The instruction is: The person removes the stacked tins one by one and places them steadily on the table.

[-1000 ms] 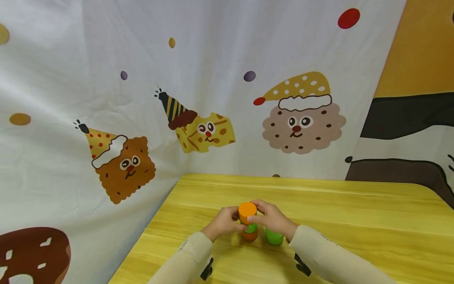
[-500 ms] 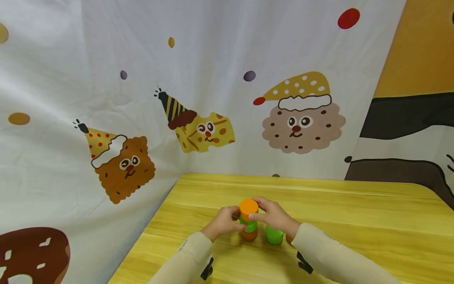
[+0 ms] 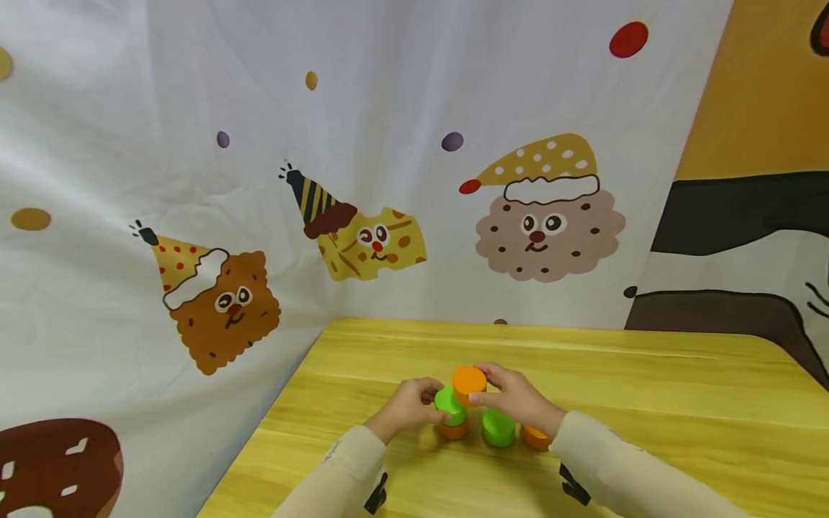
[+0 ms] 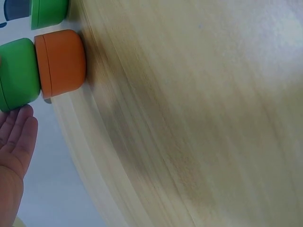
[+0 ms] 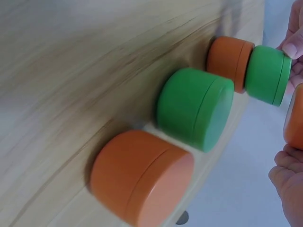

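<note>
My right hand [image 3: 518,397] grips an orange lidded round jar [image 3: 469,384], raised to the right of a two-jar stack. The stack has a green lidded jar [image 3: 451,409] on top of an orange jar [image 3: 454,431]. Thumb in front and fingers behind, my left hand [image 3: 408,404] holds the green jar at its sides. In the right wrist view, the left thumb presses near the lid of that green jar [image 5: 265,73], and the held orange jar [image 5: 296,120] is cut off by the frame edge. The left wrist view shows the stacked orange jar [image 4: 61,62] standing on the table.
Right of the stack, another green jar [image 3: 499,429] stands on the wooden table [image 3: 648,403]. Beside it is one more orange jar [image 3: 536,437], partly behind the right hand and sleeve. A printed cloth [image 3: 388,93] with cartoon biscuits hangs behind the table.
The right hand has lifted the orange jar off the green jar and shifted it right. The left hand has stayed at the stack. The orange jar at the right has come more into view.
</note>
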### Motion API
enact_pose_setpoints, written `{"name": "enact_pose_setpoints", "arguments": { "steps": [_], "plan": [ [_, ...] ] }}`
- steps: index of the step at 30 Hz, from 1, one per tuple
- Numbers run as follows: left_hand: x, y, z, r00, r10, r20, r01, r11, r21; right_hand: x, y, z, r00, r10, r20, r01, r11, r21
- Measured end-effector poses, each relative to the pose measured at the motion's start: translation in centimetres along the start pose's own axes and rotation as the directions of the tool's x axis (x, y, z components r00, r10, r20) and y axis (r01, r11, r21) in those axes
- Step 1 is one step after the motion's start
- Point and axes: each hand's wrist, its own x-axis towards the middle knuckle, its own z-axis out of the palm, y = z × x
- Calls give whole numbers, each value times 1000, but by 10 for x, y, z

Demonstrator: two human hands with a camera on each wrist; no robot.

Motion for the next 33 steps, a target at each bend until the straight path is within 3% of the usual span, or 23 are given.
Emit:
{"name": "enact_pose_setpoints", "arguments": {
  "steps": [14,33],
  "plan": [
    [-2,1,1,999,-37,3,37,999,3,-27,24,-25,998,36,-52,-40,997,-66],
    [-2,0,1,1000,-27,1,27,999,-21,-69,50,-54,977,124,-173,-142,985,-100]
  ]
}}
